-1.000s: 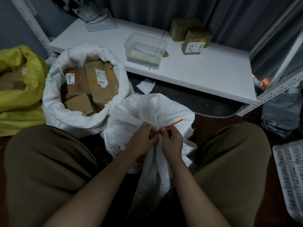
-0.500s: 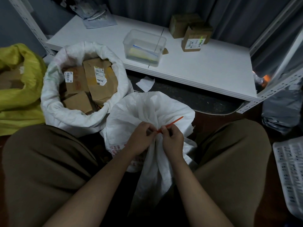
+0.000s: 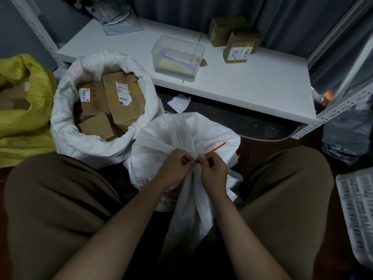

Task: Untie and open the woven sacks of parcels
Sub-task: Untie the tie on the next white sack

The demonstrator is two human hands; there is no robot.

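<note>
Bare forearms, no sleeves reaching the wrists, no watch, ring or band showing on the left hand point(image 3: 175, 167) or the right hand point(image 3: 214, 173); short nails as far as can be made out. Olive-brown shorts point(image 3: 60, 203) of plain cloth, loose and wide in the leg, softly creased with long folds across both thighs; no pockets, seams, prints or labels to be made out in the dim light; hems out of view.
</note>
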